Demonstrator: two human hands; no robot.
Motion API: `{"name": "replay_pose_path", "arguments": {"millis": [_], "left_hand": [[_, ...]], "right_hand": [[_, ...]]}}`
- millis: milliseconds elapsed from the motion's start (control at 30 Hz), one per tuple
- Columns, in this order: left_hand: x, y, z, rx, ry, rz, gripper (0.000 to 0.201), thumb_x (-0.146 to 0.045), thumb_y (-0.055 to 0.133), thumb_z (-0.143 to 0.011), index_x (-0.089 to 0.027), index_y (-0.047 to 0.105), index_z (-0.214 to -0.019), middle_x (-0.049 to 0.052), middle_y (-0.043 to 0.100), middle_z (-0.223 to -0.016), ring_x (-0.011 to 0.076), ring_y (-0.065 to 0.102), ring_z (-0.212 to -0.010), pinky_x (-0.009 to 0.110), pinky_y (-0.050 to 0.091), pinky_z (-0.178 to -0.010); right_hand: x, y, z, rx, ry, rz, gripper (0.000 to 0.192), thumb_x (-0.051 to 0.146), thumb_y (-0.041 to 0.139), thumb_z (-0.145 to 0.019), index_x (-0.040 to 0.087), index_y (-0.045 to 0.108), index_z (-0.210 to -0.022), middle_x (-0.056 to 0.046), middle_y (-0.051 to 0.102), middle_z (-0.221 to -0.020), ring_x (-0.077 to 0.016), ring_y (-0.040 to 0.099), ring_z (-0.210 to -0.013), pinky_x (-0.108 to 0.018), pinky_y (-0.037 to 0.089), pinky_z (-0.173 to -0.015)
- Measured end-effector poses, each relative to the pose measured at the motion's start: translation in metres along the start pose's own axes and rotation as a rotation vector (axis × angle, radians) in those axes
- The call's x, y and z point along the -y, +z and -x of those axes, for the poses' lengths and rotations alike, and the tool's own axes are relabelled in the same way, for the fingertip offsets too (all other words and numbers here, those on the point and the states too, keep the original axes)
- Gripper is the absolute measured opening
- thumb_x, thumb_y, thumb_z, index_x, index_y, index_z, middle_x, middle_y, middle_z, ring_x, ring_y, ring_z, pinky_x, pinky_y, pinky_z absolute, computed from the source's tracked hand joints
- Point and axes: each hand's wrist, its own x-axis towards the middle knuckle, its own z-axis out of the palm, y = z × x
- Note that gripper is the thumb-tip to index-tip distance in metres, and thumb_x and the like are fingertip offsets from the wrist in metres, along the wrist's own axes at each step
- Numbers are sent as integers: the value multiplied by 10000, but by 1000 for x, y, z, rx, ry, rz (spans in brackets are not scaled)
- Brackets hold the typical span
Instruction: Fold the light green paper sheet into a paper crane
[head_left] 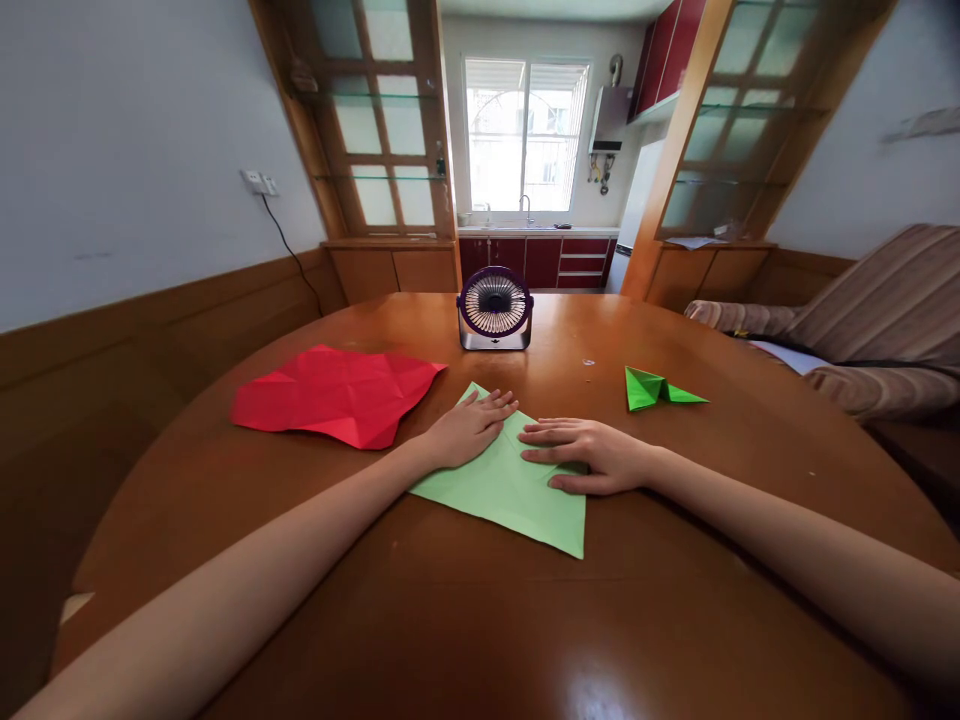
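A light green sheet of paper [499,490] lies flat on the wooden table, turned so that one corner points toward me. My left hand [471,430] rests palm down on its far left part, fingers stretched out toward the right. On the sheet's right side lies my right hand [589,450], its fingers spread and pointing left. Neither hand grips anything; both press or rest on the paper. Left of them is a creased red sheet of paper [341,395], spread out with fold lines. A small folded piece of bright green paper [656,388] stands off to the right.
A small purple desk fan [495,305] stands beyond the paper on the round wooden table [480,640]. A striped armchair [885,310] is at the right. Glass-paned cabinets [382,130] and a kitchen window [525,135] are behind.
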Motion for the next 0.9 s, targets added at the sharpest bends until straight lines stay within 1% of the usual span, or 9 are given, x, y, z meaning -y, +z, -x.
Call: {"name": "replay_pose_path", "arguments": {"millis": [233, 367, 533, 633, 800, 900], "left_hand": [[3, -1, -1, 23, -12, 35, 484, -299, 227, -981, -241, 331, -1450, 1, 235, -1550, 129, 156, -1444, 395, 89, -1178], [6, -1, -3, 33, -17, 58, 488, -279, 232, -972, -278, 322, -1451, -24, 218, -1552, 120, 144, -1445, 395, 76, -1179], [16, 3, -7, 39, -23, 143, 503, -232, 229, -946, -276, 387, -1422, -42, 241, -1540, 103, 155, -1441, 363, 46, -1188], [17, 2, -6, 36, -21, 170, 512, -220, 232, -935, -278, 396, -1416, -40, 240, -1541, 96, 157, -1439, 362, 32, -1188], [10, -2, -3, 67, -3, 130, 510, -317, 280, -952, -230, 338, -1451, 12, 200, -1556, 156, 123, -1452, 405, 38, -1181], [8, -1, -3, 42, -9, 142, 503, -387, 224, -980, -243, 345, -1446, 7, 231, -1551, 150, 145, -1448, 394, 52, -1179]], "right_hand": [[0, -1, 0, 34, 0, 39, 514, 349, 533, -921, 208, 434, -1405, -95, 457, -1438, -234, 379, -1364, -444, 308, -1148], [0, -1, 0, 44, -1, 57, 516, 354, 530, -921, 219, 426, -1409, -86, 441, -1452, -235, 361, -1375, -454, 302, -1150], [1, -1, -1, 38, -11, 44, 509, 344, 529, -924, 209, 434, -1405, -93, 454, -1441, -233, 370, -1370, -445, 298, -1153], [0, -1, -1, 29, -20, 42, 509, 343, 531, -923, 218, 431, -1406, -88, 455, -1441, -233, 376, -1366, -448, 305, -1147], [-1, 0, 0, 27, -10, 35, 509, 353, 535, -920, 220, 439, -1402, -85, 464, -1434, -230, 397, -1354, -436, 312, -1146], [0, -1, -1, 21, -6, 30, 507, 354, 537, -918, 225, 443, -1399, -81, 464, -1435, -230, 400, -1352, -439, 313, -1145]]}}
